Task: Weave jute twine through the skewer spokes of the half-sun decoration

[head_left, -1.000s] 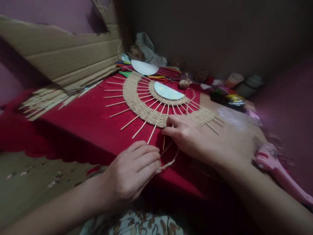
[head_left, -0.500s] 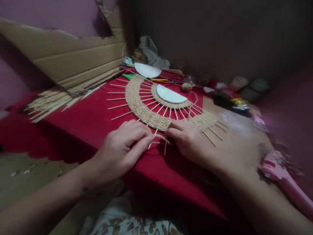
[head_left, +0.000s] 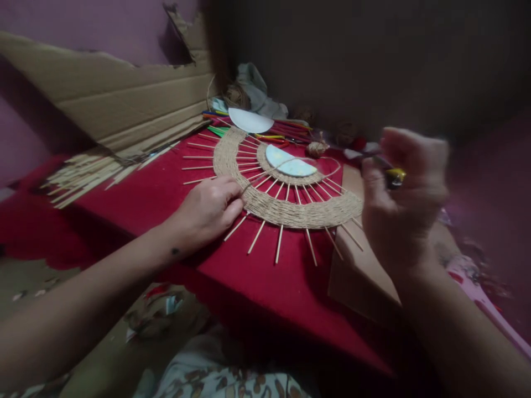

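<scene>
Your right hand has lifted off the woven half-circle and now hangs in the air to the right of it, blurred, fingers curled as if pinching the twine; a thin strand loops from that side back over the weave, but whether you truly grip it I cannot tell. A second ago this hand lay flat on the near rim of the weave, and half a second ago both hands met there over the twine end. Your left hand has moved to the left end of the weave, closed, fingertips pinching the rim where the strand comes off. To my eye that means one pass of twine has just been drawn through and you are pulling it taut, with the left hand bracing the work. The weave lies flat on the red cloth, spokes fanning out toward you. Count: one wide outer band, one narrow inner band around a pale half-disc, a second white half-disc behind the weave, some six sticks jutting past the near rim, one small twine ball behind it, one heap of spare sticks far left under the cardboard sheet.
</scene>
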`<action>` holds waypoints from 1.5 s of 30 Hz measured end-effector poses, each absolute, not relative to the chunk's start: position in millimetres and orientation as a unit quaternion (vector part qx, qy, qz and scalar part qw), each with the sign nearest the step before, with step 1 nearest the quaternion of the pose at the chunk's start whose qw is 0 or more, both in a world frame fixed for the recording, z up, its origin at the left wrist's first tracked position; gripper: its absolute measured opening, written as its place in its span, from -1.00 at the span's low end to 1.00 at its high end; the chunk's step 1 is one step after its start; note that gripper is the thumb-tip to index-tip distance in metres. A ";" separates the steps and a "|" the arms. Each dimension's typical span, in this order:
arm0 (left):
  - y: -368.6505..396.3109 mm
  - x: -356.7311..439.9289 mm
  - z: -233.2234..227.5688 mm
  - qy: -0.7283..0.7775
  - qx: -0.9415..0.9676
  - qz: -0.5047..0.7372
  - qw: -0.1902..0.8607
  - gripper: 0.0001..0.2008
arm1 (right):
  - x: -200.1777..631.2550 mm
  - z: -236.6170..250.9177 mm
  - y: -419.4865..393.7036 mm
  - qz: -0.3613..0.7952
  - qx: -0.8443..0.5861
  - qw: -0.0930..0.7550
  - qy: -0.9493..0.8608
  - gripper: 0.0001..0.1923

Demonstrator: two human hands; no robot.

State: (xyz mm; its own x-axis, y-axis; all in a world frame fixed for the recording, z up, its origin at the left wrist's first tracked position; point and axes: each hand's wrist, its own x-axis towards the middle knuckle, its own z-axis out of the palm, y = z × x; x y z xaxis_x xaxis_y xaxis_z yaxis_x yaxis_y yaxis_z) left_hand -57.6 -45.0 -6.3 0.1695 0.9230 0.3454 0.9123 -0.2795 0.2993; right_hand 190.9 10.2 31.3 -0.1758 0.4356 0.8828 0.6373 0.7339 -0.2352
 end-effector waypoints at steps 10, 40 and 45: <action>-42.8 -71.6 -1.6 0.653 0.691 0.282 0.126 -0.75 | 163.8 -12.8 -7.7 0.036 -0.203 0.284 -0.936 -0.80; -75.0 -79.9 -16.9 0.695 0.654 0.296 0.035 -0.77 | 103.4 8.0 19.7 0.131 -0.185 0.082 -0.970 -0.77; -77.6 -79.5 -16.4 0.688 0.649 0.322 0.051 -0.78 | 103.8 6.4 18.2 0.027 -0.146 0.049 -0.988 -0.83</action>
